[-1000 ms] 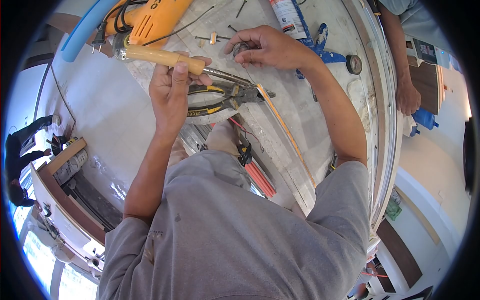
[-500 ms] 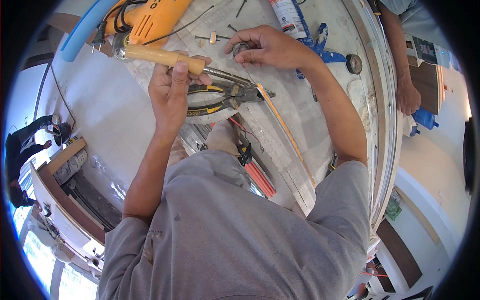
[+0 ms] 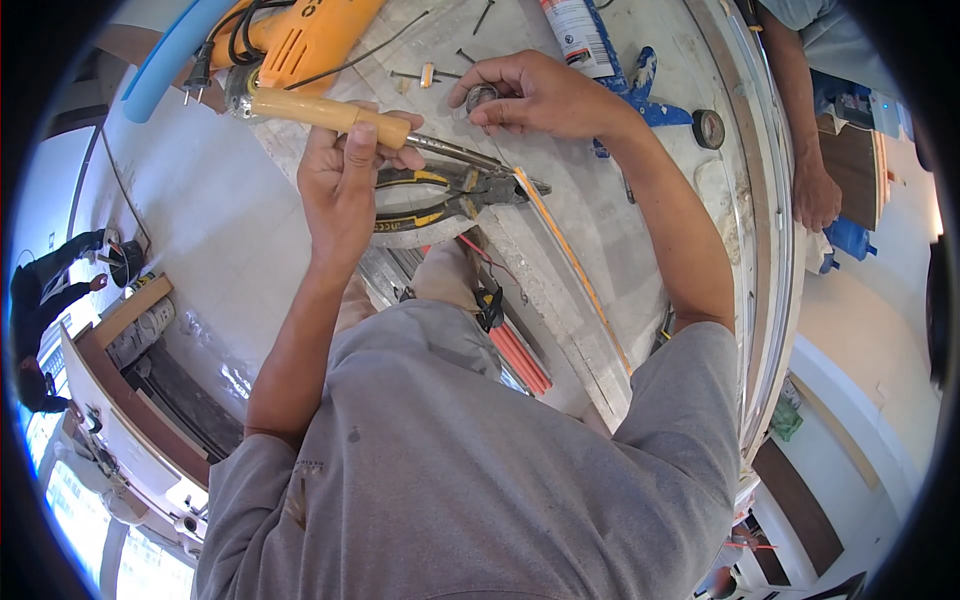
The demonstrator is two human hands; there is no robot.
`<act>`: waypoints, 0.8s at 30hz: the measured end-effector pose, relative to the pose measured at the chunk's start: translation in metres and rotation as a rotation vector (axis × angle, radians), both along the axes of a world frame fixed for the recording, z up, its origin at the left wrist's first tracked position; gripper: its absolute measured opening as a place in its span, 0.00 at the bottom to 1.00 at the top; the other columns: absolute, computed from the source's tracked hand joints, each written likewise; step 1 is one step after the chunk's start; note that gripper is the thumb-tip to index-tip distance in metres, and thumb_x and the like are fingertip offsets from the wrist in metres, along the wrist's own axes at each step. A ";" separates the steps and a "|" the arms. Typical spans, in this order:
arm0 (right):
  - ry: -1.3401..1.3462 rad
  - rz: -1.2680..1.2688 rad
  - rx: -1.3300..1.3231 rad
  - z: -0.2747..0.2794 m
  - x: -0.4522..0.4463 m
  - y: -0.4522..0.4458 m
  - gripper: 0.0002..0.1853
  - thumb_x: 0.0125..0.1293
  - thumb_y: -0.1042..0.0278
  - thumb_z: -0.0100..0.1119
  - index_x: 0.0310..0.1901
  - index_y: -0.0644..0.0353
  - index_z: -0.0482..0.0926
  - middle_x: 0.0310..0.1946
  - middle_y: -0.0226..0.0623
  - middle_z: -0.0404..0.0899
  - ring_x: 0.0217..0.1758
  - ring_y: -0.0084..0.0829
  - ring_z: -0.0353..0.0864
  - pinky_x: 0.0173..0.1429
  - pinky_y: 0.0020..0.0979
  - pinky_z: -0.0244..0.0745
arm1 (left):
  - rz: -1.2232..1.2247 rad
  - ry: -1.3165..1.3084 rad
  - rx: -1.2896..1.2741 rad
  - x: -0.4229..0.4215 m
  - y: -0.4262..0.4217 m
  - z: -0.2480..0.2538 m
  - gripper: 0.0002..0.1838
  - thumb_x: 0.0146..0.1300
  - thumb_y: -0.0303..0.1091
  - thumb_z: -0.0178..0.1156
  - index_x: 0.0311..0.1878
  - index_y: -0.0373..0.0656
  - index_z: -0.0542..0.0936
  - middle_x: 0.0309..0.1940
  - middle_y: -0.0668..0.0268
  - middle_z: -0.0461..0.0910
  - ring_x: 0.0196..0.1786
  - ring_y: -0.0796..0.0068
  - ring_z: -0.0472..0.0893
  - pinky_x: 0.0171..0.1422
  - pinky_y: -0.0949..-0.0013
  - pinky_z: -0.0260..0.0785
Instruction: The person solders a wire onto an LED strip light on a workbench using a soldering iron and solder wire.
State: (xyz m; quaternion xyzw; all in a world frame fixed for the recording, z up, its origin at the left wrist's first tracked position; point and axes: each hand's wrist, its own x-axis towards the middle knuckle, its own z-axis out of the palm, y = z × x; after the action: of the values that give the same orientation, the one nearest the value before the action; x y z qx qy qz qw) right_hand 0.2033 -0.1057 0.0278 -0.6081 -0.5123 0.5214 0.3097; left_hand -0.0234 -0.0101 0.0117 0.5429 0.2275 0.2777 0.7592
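Pale worktop, yellow-handled soldering iron, metal shaft perhaps stained

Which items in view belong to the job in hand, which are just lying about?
In the job:
- wooden-handled tool, in left hand
- small round item, in right hand

Lying about, apparently:
- pliers, near tool shaft
- orange power tool
- canister
- tape roll

Unclear: orange-edged strip.

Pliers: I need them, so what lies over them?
Over the jaws of the pliers come a thin orange strip and the shaft of the yellow-handled tool; contact is unclear. The left hand hides the handle ends.
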 end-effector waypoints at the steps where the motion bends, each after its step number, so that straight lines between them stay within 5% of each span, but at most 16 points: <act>1: -0.001 -0.001 -0.002 0.000 0.000 0.000 0.15 0.66 0.66 0.61 0.53 0.60 0.79 0.22 0.23 0.74 0.24 0.13 0.67 0.29 0.19 0.64 | 0.000 -0.002 -0.002 0.000 0.000 -0.001 0.15 0.76 0.37 0.46 0.55 0.35 0.67 0.47 0.45 0.80 0.36 0.71 0.81 0.47 0.69 0.74; 24: 0.006 0.000 0.008 -0.002 0.000 0.000 0.15 0.66 0.66 0.61 0.53 0.60 0.79 0.22 0.24 0.74 0.25 0.13 0.68 0.30 0.19 0.65 | 0.004 -0.027 -0.015 -0.001 0.001 -0.001 0.15 0.76 0.37 0.46 0.55 0.34 0.67 0.47 0.44 0.79 0.36 0.71 0.81 0.48 0.68 0.74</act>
State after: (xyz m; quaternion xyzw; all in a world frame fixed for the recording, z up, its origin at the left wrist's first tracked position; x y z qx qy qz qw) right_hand 0.2035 -0.1055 0.0257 -0.6054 -0.5136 0.5211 0.3133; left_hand -0.0245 -0.0094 0.0111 0.5328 0.2203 0.2849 0.7658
